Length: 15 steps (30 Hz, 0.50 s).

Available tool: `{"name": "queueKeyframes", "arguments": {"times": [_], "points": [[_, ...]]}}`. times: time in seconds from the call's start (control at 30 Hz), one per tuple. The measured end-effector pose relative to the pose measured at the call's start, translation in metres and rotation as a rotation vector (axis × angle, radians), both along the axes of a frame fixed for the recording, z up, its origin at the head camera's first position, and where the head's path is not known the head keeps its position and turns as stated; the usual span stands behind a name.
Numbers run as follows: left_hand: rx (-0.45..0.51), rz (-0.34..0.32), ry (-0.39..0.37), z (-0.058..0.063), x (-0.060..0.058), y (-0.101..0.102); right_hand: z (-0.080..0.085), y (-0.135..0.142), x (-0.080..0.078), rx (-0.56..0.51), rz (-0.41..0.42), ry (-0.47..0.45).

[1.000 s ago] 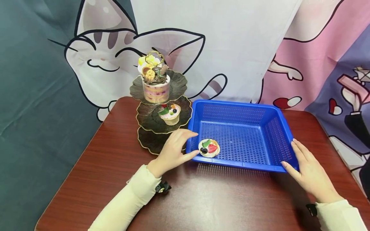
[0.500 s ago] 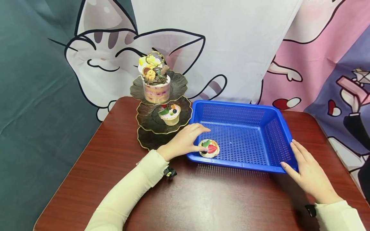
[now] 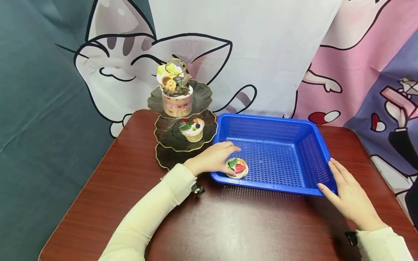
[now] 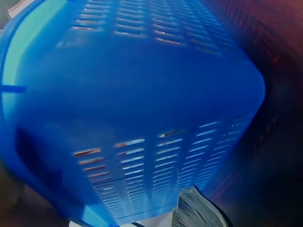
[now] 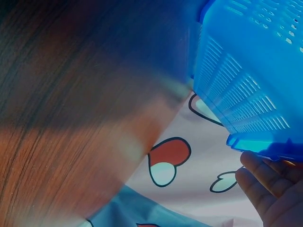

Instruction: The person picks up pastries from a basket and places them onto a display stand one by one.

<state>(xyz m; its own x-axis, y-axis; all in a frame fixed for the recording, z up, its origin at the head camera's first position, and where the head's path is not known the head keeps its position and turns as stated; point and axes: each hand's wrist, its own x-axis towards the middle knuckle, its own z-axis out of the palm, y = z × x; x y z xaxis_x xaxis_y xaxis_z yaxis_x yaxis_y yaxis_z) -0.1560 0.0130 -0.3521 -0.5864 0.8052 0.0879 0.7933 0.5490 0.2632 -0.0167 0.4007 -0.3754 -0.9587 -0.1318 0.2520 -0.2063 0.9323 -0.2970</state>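
In the head view, my left hand [image 3: 213,158] reaches over the left wall of a blue plastic basket [image 3: 271,187]. Its thumb and fingers are spread about a small fruit tart [image 3: 240,169] in the near left corner. The thumb tip overlaps the tart's near side, while a gap shows between the fingertips and its far side. My right hand [image 3: 354,197] rests on the basket's right rim, fingers extended and thumb at the near corner. Fingertips touch the rim [image 5: 265,147] from outside in the right wrist view. The left wrist view is filled mostly by the basket's outer wall [image 4: 137,90].
Left of the basket stands a tiered stand of dark, gold-edged plates [image 3: 168,132]. Its top tier bears cup desserts [image 3: 177,103]; a cupcake-like fruit tart [image 3: 192,132] sits one tier below. Both stand and basket are on a reddish-brown table [image 3: 248,224], before a printed cloth backdrop.
My left hand has moved right, over the basket wall and around the tart; its thumb has shifted to the tart's near side. The right hand stays at the rim.
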Motion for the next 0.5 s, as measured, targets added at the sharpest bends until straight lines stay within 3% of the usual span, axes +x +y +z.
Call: {"name": "queueKeyframes", "arguments": {"times": [0.2,0.5], "points": [[-0.105,-0.008,-0.015,0.0,-0.005,0.01,-0.001,0.001,0.0,0.003,-0.016,-0.026],[-0.3,0.028,0.01,0.002,-0.006,0.022,-0.001,0.001,0.0,-0.013,0.008,0.016]]}}
